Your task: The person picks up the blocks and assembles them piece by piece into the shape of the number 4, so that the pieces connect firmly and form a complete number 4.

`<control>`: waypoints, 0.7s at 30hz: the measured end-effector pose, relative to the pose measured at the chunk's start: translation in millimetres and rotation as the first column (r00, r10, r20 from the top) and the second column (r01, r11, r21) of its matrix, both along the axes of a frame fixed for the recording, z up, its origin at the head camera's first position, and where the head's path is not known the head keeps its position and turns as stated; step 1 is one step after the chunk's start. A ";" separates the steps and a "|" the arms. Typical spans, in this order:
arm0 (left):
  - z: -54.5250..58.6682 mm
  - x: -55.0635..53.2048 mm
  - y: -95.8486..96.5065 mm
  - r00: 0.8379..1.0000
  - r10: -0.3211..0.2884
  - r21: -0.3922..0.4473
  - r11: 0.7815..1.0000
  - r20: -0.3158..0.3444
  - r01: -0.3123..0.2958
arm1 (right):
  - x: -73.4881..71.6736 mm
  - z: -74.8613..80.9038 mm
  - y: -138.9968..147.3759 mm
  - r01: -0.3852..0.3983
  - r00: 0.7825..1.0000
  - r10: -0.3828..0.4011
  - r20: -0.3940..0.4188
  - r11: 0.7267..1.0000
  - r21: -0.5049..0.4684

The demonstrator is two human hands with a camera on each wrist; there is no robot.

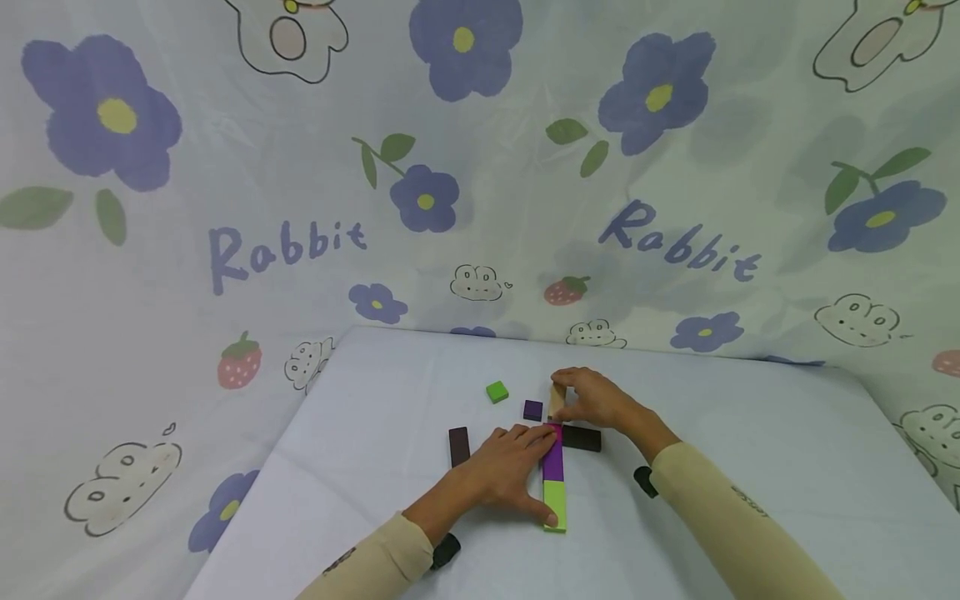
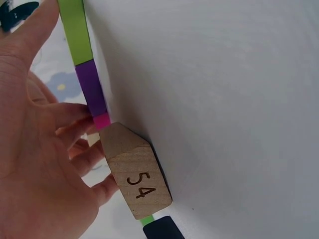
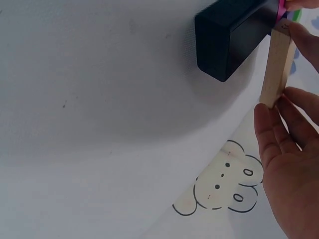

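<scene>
In the head view my left hand (image 1: 506,471) spans a straight row. Its thumb touches the lime-green block (image 1: 555,498); its fingers reach the purple block (image 1: 553,462). In the left wrist view the same hand (image 2: 45,154) lies along the row, and a wooden block (image 2: 142,174) marked 54 is close to its little finger. My right hand (image 1: 596,398) holds a plain wooden block (image 1: 557,400) at the row's far end. The right wrist view shows thumb and fingertips pinching this wooden block (image 3: 277,64) by its ends, beside a dark block (image 3: 219,40).
A dark block (image 1: 582,438) lies right of the row, another dark block (image 1: 459,446) left of it. Beyond my left hand are a small dark-purple block (image 1: 532,410) and a small green block (image 1: 497,392). A patterned cloth (image 1: 480,208) hangs behind the white table (image 1: 360,467).
</scene>
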State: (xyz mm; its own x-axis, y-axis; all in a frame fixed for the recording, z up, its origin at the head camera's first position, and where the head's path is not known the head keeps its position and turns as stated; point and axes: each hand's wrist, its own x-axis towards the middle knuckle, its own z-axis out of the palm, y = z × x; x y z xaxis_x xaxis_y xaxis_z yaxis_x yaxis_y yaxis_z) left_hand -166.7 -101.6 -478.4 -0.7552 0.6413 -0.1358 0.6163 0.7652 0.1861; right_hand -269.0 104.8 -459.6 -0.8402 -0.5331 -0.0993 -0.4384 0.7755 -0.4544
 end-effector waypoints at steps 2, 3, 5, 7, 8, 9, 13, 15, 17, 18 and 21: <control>0.4 0.4 -0.4 1.000 0.001 0.005 1.000 0.002 -0.001 | 0.1 0.4 -0.9 -0.010 1.000 0.010 -0.003 1.000 0.006; 0.4 0.4 -0.5 1.000 0.001 0.007 1.000 0.002 -0.001 | 0.3 0.9 -1.4 -0.014 1.000 0.014 -0.003 1.000 0.006; -0.2 0.4 -0.5 1.000 0.001 0.011 1.000 0.004 -0.001 | 0.5 1.7 -2.5 -0.017 1.000 0.017 0.000 1.000 0.009; -0.6 0.3 -0.3 1.000 -0.001 0.012 1.000 0.003 0.001 | 0.1 0.9 -3.3 -0.019 1.000 0.019 0.004 1.000 0.016; -0.7 0.4 -0.1 1.000 -0.003 0.011 1.000 0.002 0.003 | 0.1 0.9 -3.8 -0.016 1.000 0.016 0.012 1.000 0.017; -0.9 0.3 0.0 1.000 -0.005 0.008 1.000 0.000 0.005 | 0.1 1.0 -4.1 -0.014 1.000 0.014 0.017 1.000 0.019; -0.8 0.4 0.4 1.000 -0.012 0.005 1.000 -0.007 0.012 | 0.3 0.3 -5.7 -0.009 0.999 0.008 0.033 0.999 0.034; -1.1 0.3 0.3 1.000 -0.013 0.005 1.000 -0.009 0.013 | 0.3 0.4 -6.5 -0.013 0.999 0.012 0.031 0.999 0.043; -1.4 0.2 0.1 1.000 -0.012 0.009 1.000 -0.009 0.012 | 0.4 0.7 -7.4 -0.022 0.999 0.020 0.028 0.998 0.053; -1.5 0.2 -0.1 1.000 -0.011 0.010 1.000 -0.007 0.011 | 0.5 1.2 -7.9 -0.023 0.999 0.021 0.032 0.998 0.054; -1.4 0.2 -0.3 1.000 -0.010 0.010 1.000 -0.004 0.010 | 0.9 1.8 -8.8 -0.025 0.999 0.023 0.034 0.998 0.063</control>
